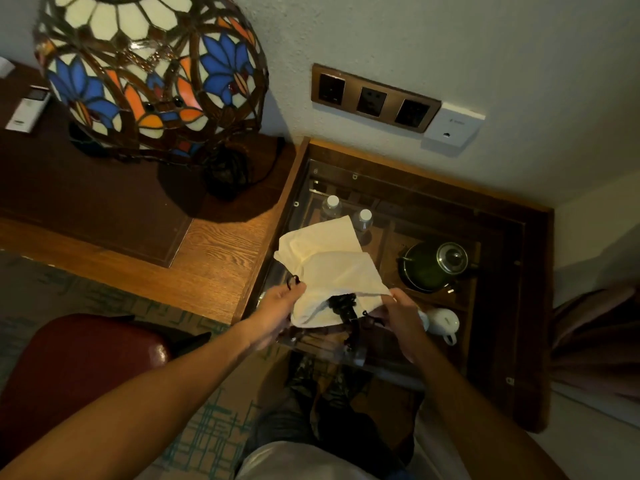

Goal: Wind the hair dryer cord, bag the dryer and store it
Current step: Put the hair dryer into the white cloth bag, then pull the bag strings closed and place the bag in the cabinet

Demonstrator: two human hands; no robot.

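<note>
A cream cloth drawstring bag (332, 268) hangs in the air above a glass-topped cabinet (498, 237), its mouth facing me. My left hand (280, 303) grips the left edge of the mouth and a dark drawstring loop. My right hand (398, 313) pinches the right edge near the other drawstring. The black hair dryer (343, 306) shows in the bag's opening, mostly hidden by cloth. Its cord is out of sight.
Under the glass stand two water bottles (346, 211), a dark kettle (433, 266) and a white cup (445, 323). A stained-glass lamp (149, 74) stands on the wooden desk (214, 251) at left. Wall sockets (374, 97) lie behind. A red chair (79, 368) is at lower left.
</note>
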